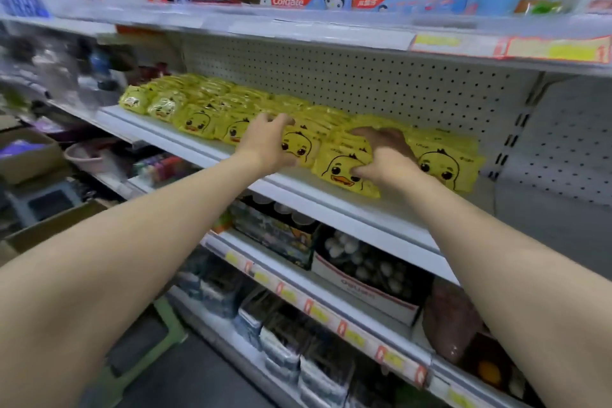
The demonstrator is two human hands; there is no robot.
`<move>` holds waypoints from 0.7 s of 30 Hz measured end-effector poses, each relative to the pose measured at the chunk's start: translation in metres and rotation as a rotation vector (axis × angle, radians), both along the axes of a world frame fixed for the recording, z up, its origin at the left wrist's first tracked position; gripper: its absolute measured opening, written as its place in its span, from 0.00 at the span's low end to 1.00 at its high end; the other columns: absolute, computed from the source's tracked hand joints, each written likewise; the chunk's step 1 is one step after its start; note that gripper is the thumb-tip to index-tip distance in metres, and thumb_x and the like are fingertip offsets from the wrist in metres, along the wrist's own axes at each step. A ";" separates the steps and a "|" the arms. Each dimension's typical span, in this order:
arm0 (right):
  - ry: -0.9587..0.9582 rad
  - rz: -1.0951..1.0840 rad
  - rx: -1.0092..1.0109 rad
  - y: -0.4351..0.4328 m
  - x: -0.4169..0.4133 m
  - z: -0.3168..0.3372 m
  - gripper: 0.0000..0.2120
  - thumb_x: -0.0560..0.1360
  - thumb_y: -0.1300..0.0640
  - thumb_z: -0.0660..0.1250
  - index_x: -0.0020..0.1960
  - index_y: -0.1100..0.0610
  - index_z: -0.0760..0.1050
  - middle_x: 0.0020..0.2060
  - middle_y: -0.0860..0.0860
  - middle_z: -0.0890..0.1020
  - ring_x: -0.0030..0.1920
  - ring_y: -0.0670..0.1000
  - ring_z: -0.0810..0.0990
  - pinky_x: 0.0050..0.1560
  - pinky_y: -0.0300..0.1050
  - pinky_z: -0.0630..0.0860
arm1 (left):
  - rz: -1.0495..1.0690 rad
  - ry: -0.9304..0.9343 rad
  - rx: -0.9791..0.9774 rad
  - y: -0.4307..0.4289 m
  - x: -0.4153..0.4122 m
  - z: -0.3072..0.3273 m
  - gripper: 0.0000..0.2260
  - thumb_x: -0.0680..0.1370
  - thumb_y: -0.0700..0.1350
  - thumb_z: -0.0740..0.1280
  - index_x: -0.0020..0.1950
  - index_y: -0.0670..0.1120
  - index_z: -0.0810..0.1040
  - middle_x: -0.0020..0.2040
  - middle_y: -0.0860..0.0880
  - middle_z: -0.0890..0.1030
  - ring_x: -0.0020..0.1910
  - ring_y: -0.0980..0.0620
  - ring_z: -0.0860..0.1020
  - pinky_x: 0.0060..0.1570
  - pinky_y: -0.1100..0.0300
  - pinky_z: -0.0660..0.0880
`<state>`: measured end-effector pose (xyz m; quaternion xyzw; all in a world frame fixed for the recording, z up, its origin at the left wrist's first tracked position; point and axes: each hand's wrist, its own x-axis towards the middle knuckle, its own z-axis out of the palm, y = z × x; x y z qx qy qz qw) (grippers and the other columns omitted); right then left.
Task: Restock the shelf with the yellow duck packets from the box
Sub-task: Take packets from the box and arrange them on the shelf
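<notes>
White shelf (185, 146) carries row of yellow duck packets (198, 121).

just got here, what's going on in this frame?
A person is stocking yellow duck packets on the middle shelf. The left grip clasps packets midway along the row. The right grip holds those just to its right, thumb on the front duck face. The row already runs along most of the shelf.

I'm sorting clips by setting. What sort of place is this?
Probably a shop aisle: a pegboard-backed shelf, price tags on shelf edges, a Colgate box above, and a left hand and right hand gripping rows of yellow duck packets.
</notes>
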<state>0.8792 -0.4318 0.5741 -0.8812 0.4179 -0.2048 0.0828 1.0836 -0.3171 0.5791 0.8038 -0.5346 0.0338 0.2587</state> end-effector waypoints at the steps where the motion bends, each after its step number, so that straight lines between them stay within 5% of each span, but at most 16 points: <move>1: 0.007 0.036 0.012 0.011 0.014 -0.003 0.37 0.69 0.49 0.77 0.73 0.38 0.63 0.71 0.54 0.68 0.71 0.57 0.67 0.68 0.51 0.71 | 0.026 0.007 0.005 0.015 0.011 -0.001 0.35 0.69 0.51 0.78 0.72 0.53 0.67 0.69 0.42 0.65 0.65 0.41 0.69 0.61 0.48 0.73; 4: 0.060 0.128 -0.017 0.040 0.056 -0.007 0.37 0.70 0.48 0.77 0.74 0.40 0.62 0.67 0.53 0.75 0.67 0.58 0.71 0.63 0.52 0.73 | 0.092 0.009 0.010 0.054 0.048 -0.009 0.35 0.69 0.51 0.78 0.72 0.53 0.67 0.69 0.42 0.65 0.66 0.40 0.69 0.61 0.46 0.73; 11: 0.137 0.281 -0.016 0.091 0.154 -0.024 0.37 0.72 0.48 0.75 0.76 0.43 0.62 0.71 0.53 0.70 0.74 0.56 0.60 0.66 0.57 0.68 | 0.199 0.048 0.072 0.124 0.141 -0.042 0.35 0.69 0.52 0.78 0.72 0.54 0.67 0.69 0.43 0.64 0.68 0.39 0.65 0.62 0.43 0.71; 21: 0.142 0.445 0.043 0.187 0.369 -0.078 0.38 0.67 0.43 0.77 0.73 0.42 0.65 0.62 0.51 0.78 0.64 0.55 0.74 0.55 0.54 0.78 | 0.341 0.054 0.195 0.251 0.326 -0.092 0.33 0.69 0.53 0.77 0.72 0.52 0.69 0.70 0.42 0.65 0.69 0.40 0.65 0.66 0.47 0.69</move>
